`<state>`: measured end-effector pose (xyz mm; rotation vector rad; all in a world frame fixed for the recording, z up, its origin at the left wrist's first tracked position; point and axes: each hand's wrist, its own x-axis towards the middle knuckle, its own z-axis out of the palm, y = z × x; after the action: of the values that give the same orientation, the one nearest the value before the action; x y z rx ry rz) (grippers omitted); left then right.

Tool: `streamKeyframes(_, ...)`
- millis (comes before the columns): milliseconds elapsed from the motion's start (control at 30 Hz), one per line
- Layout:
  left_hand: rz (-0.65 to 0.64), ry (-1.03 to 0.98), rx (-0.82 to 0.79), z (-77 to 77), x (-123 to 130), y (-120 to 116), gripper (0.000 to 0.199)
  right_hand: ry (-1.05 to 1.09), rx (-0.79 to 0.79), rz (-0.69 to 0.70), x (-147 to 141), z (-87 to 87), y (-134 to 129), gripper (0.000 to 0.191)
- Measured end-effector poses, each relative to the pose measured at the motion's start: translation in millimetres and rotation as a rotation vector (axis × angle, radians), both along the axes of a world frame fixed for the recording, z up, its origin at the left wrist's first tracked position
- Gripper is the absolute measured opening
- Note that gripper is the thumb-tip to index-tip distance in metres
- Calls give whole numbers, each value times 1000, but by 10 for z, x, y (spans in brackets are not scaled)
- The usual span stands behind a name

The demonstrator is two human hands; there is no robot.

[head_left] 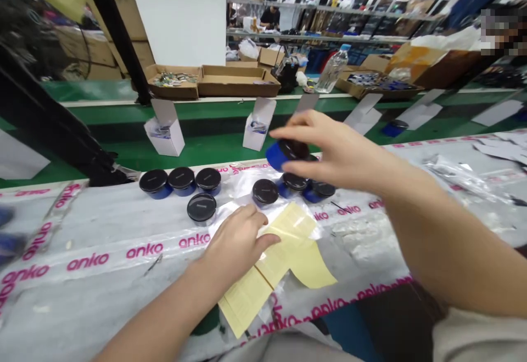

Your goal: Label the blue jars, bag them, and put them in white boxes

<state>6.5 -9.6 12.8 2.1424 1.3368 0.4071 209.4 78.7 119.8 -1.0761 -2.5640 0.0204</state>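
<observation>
My right hand (325,148) is raised over the far edge of the table, its fingers and thumb round a blue container with a black lid (276,155). Below it stand several similar containers (294,182). My left hand (242,236) rests on yellow paper sheets (267,263) and a white sheet under them, thumb apart from the fingers; no object shows in its grasp. Just beyond its fingertips is one black-lidded container (265,192). To the left, several more (201,207) stand in a group.
Beyond the table (102,296) runs a green conveyor belt (209,145) with open white boxes (164,136). Cardboard trays (239,81) and a plastic bottle (333,69) stand behind it. A black post (57,120) leans at the left. Clear plastic (465,178) lies at the right.
</observation>
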Motion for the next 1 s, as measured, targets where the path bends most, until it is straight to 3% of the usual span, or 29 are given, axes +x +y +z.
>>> streamKeyframes(67,18,-32,-4,-13,69,-47,20,6,-76,-18,374,-166,-387,49)
streamKeyframes(167,40,-106,-21,-63,154,-99,24,20,-137,-76,729,-576,-780,49)
streamKeyframes(300,7,-166,-30,-144,189,-104,45,151,-277,-134,928,-1062,-972,52)
streamKeyframes(433,-29,-159,-61,-179,169,-57,29,410,-390,-182,1046,-1315,-1030,57)
streamKeyframes(533,-47,-111,-91,-146,148,-31,24,520,-367,-224,1090,-1400,-1061,53)
streamKeyframes(600,-54,-62,-105,-94,140,-22,24,530,-294,-322,1099,-1424,-1083,57)
streamKeyframes(700,-85,-3,-131,2,153,-5,24,455,-188,-543,1111,-1425,-1135,64)
streamKeyframes(767,-120,16,-127,57,179,15,26,362,-197,-618,1138,-1404,-1182,72)
streamKeyframes(867,-198,22,-104,119,227,68,32,310,-270,-507,1211,-1348,-1239,82)
streamKeyframes(1000,-248,7,-219,163,269,163,39,376,-325,-308,1238,-1331,-1242,62)
